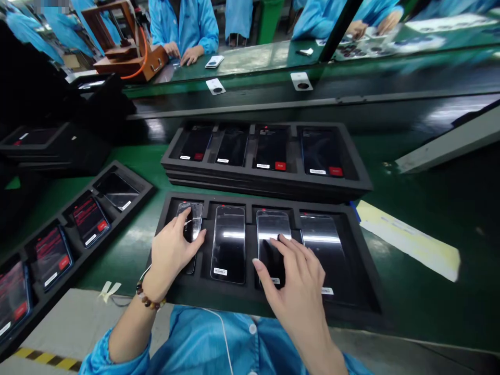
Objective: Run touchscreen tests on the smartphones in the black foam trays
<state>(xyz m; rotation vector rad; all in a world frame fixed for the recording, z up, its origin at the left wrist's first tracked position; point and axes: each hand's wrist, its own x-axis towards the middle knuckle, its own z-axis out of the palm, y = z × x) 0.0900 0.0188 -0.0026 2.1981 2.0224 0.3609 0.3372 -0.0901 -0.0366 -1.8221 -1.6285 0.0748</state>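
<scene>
In front of me lies a black foam tray [230, 290] with smartphones in its slots, their screens dark. My left hand [172, 249], with a beaded bracelet at the wrist, rests its fingertips on the leftmost phone [191, 264]; its thumb and fingers are apart. Over the third phone [269, 224] is my right hand [295, 276], thumb spread from the fingers, and it covers part of that phone. Whether its fingertips touch the glass I cannot tell. Between my hands sits an uncovered phone [228, 245]. The rightmost phone [324, 245] lies beside my right fingers.
Behind is a stack of foam trays [258, 182] with phones on top. Another phone tray [117, 219] lies at left, near dark stacked trays [50, 151]. A yellowish paper strip [410, 239] lies right. Across the conveyor, co-workers in blue sit near a wooden fixture [133, 65].
</scene>
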